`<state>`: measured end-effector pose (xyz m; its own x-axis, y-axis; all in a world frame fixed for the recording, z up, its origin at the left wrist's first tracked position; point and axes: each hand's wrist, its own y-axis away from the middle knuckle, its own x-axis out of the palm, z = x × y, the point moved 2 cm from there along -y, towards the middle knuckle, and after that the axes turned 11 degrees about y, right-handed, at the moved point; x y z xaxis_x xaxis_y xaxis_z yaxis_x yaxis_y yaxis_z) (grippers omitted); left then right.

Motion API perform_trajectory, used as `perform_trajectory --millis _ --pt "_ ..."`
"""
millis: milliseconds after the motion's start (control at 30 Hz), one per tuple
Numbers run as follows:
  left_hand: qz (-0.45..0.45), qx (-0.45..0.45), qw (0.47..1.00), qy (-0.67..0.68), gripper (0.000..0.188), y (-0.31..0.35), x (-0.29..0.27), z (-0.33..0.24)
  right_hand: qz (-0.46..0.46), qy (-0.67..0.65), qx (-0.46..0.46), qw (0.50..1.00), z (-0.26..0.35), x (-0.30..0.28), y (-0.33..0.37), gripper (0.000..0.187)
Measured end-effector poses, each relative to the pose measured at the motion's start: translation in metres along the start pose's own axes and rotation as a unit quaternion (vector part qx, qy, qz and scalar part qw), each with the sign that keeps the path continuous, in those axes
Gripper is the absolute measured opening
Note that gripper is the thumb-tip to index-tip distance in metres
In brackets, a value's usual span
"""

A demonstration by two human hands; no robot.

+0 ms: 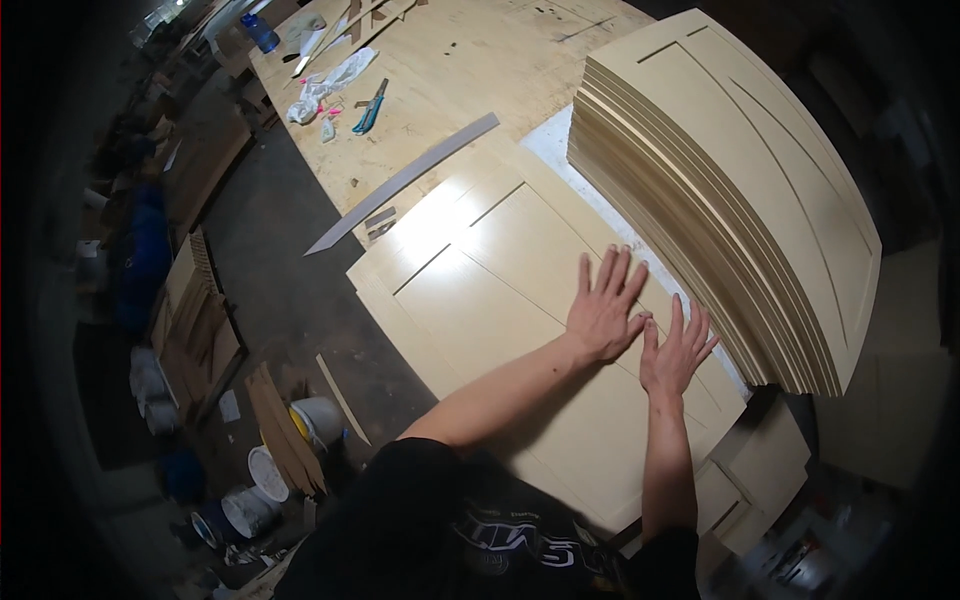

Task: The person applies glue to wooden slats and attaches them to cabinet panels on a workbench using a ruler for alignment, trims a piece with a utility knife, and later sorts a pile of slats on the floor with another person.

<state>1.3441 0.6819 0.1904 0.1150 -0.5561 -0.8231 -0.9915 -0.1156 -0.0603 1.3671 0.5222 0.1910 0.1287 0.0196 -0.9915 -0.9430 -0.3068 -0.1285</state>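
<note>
A cream-coloured door panel (480, 330) with recessed grooves lies flat on the wooden worktable. Both palms are down on its right side, close together, with the thumbs nearly meeting. My left hand (603, 312) has its fingers spread and pointing away from me. Beside it, my right hand (676, 352) rests with fingers apart near the panel's right edge. Neither hand grips anything. Just past that edge stands a tall stack of similar panels (740, 170), with a white strip (570, 160) showing between.
On the worktable (480, 60) lie a long grey strip (410, 180), a teal-handled cutter (371, 108), crumpled white plastic (335, 82) and a blue bottle (260, 33). White buckets (318, 420) and brown boards (283, 425) stand on the floor at left. More panels (765, 475) sit at lower right.
</note>
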Motion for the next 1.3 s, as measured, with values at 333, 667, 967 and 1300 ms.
perform_trajectory --millis 333,667,967,1300 --pt "-0.088 -0.128 0.982 -0.107 0.075 -0.041 -0.11 0.17 -0.057 0.13 0.117 0.983 -0.186 0.021 0.05 0.067" --pt "-0.111 -0.04 0.989 -0.092 0.061 -0.035 -0.103 0.182 0.096 -0.246 -0.217 0.94 0.155 -0.006 -0.044 0.087" --pt "-0.119 -0.036 0.986 -0.109 0.06 -0.047 -0.101 0.193 -0.086 0.014 0.12 0.989 -0.152 0.013 0.02 0.062" --pt "0.092 0.103 0.99 0.018 0.087 -0.022 0.009 -0.015 -0.047 0.06 0.097 0.992 -0.135 -0.006 0.028 0.055"
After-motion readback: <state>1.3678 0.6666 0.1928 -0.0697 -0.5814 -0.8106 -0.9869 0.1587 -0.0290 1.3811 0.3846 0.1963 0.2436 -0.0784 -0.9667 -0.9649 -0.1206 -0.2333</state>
